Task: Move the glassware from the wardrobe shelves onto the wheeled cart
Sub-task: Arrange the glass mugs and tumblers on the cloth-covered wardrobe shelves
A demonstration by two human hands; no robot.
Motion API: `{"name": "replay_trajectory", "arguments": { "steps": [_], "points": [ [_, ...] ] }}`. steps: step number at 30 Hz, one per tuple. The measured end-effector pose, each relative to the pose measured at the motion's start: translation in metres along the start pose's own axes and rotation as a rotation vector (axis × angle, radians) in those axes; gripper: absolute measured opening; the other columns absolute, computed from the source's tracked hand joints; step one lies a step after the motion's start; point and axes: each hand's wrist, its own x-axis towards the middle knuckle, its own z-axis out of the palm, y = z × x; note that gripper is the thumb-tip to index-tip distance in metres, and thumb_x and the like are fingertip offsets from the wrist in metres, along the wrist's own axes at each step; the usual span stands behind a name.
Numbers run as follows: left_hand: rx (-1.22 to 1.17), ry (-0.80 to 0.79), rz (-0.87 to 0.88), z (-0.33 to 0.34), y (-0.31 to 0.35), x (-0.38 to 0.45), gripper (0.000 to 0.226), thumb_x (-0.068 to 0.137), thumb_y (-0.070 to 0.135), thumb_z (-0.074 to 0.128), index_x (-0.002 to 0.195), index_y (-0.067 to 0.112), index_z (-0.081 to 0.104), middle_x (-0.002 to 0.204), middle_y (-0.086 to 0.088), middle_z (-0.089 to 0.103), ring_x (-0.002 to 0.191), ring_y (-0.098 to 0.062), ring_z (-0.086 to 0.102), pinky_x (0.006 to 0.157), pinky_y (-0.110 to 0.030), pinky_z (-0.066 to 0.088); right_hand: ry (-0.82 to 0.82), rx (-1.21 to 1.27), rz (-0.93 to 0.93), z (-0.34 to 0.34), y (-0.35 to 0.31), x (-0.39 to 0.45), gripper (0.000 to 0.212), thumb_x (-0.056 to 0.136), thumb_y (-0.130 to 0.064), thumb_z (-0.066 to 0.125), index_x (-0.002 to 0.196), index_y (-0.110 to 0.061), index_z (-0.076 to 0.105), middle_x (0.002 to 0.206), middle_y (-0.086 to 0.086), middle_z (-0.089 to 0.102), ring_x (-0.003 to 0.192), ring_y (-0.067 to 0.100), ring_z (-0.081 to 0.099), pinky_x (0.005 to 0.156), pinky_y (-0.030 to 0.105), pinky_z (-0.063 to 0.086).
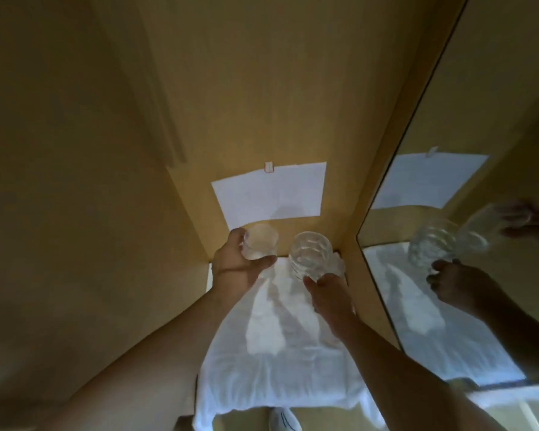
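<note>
Both my arms reach into a wooden wardrobe compartment. My left hand grips a plain clear glass tumbler near the back of the shelf, thumb and fingers curled round its side. My right hand holds a second, dimpled clear glass from below and behind. The two glasses are side by side, a small gap between them, just above a white cloth that covers the shelf. Whether either glass touches the cloth, I cannot tell.
A white paper sheet is stuck on the back wall of the compartment. A mirror panel on the right side reflects the hands and glasses. The wooden left wall stands close. A white shoe shows below the shelf edge.
</note>
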Motion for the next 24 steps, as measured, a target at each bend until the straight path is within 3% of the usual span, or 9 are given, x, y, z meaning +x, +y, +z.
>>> {"name": "replay_trajectory", "arguments": {
  "steps": [3,5,8,11,14,19,24],
  "points": [
    [-0.034,0.036,0.032,-0.039,0.045,-0.027,0.073,0.046,0.059,0.084,0.107,0.03,0.056,0.102,0.004,0.071,0.098,-0.024,0.067,0.083,-0.042,0.055,0.029,0.045,-0.074,-0.034,-0.033,-0.04,0.042,0.095,-0.045,0.063,0.084,-0.005,0.067,0.081,0.015,0.07,0.079,0.032,0.068,0.081,0.045,0.056],
    [-0.065,0.078,0.06,-0.066,0.075,-0.047,0.068,0.045,0.058,0.081,0.103,0.034,0.054,0.099,0.008,0.069,0.095,-0.02,0.067,0.081,-0.039,0.056,0.061,0.136,-0.141,-0.057,-0.055,-0.071,0.038,0.094,-0.045,0.067,0.094,-0.007,0.067,0.082,0.013,0.063,0.08,0.027,0.061,0.086,0.049,0.055],
    [-0.123,0.155,0.138,-0.105,0.114,-0.084,0.058,0.052,0.049,0.083,0.1,0.033,0.055,0.094,0.015,0.065,0.091,-0.019,0.065,0.075,-0.033,0.051,0.093,0.144,-0.217,-0.091,-0.087,-0.122,0.044,0.094,-0.049,0.064,0.108,-0.008,0.07,0.094,0.014,0.072,0.091,0.036,0.07,0.087,0.05,0.058],
    [-0.181,0.221,0.185,-0.141,0.147,-0.121,0.057,0.063,0.036,0.09,0.109,0.021,0.059,0.1,0.007,0.067,0.097,-0.022,0.065,0.081,-0.036,0.053,0.125,0.112,-0.242,-0.124,-0.109,-0.175,0.047,0.094,-0.053,0.062,0.097,-0.006,0.069,0.084,0.016,0.073,0.083,0.035,0.072,0.082,0.05,0.059],
    [-0.229,0.241,0.219,-0.169,0.169,-0.154,0.06,0.066,0.041,0.092,0.112,0.018,0.061,0.109,0.0,0.068,0.101,-0.022,0.065,0.09,-0.041,0.054,0.162,0.139,-0.302,-0.15,-0.119,-0.226,0.048,0.094,-0.053,0.062,0.08,-0.007,0.068,0.064,0.011,0.069,0.064,0.031,0.072,0.069,0.05,0.062],
    [-0.292,0.296,0.316,-0.206,0.203,-0.205,0.053,0.063,0.052,0.09,0.102,0.03,0.06,0.1,0.013,0.065,0.096,-0.013,0.064,0.081,-0.03,0.052,0.182,0.183,-0.376,-0.186,-0.125,-0.302,0.039,0.094,-0.048,0.065,0.088,-0.01,0.067,0.064,0.009,0.067,0.066,0.032,0.073,0.067,0.051,0.062],
    [-0.286,0.278,0.357,-0.223,0.239,-0.255,0.072,0.054,0.071,0.08,0.112,0.034,0.057,0.113,0.011,0.061,0.105,-0.014,0.06,0.091,-0.035,0.051,0.147,0.211,-0.44,-0.213,-0.123,-0.356,0.034,0.093,-0.047,0.068,0.086,-0.014,0.065,0.064,0.003,0.065,0.058,0.021,0.068,0.062,0.041,0.061]
  ]
}}
